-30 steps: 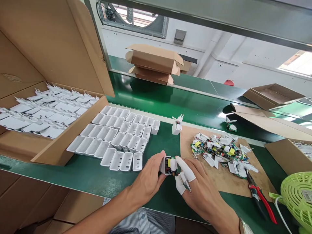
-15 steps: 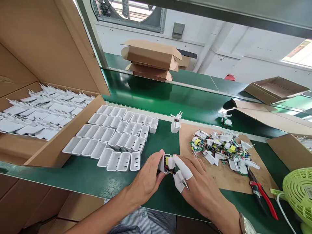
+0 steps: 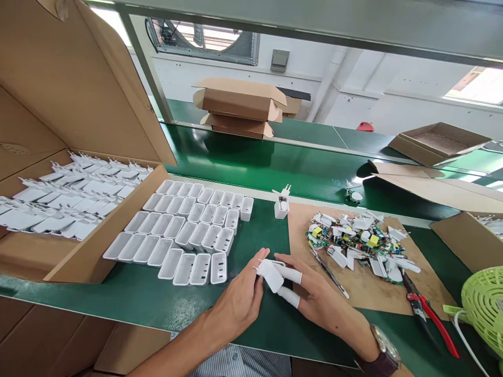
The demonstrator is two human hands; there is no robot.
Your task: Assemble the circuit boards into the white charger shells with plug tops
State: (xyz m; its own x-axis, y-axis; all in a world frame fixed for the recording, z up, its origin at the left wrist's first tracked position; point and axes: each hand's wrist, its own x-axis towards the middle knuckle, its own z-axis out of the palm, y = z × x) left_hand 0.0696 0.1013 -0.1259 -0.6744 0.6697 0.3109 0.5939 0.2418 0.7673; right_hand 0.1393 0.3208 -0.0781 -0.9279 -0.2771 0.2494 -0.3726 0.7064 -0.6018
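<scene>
Both my hands hold one white charger (image 3: 269, 274) just above the green bench, its plug pins pointing left. My left hand (image 3: 238, 301) pinches it from the left. My right hand (image 3: 314, 296), with white finger cots on two fingers, grips it from the right. A thin metal tool (image 3: 328, 272) lies on the brown sheet beside my right hand. Rows of empty white shells (image 3: 188, 230) stand to the left. A pile of circuit boards and plug parts (image 3: 357, 243) lies to the right.
An open cardboard box (image 3: 98, 246) of finished white chargers fills the left. One partly assembled charger (image 3: 281, 205) stands upright behind my hands. Red-handled pliers (image 3: 428, 314) and a green fan (image 3: 485, 314) sit at the right. Cardboard boxes (image 3: 239, 104) rest on the far conveyor.
The open shell with its board showing is now a closed white charger turned in my hands. The thin tool has left my right hand and lies on the brown sheet.
</scene>
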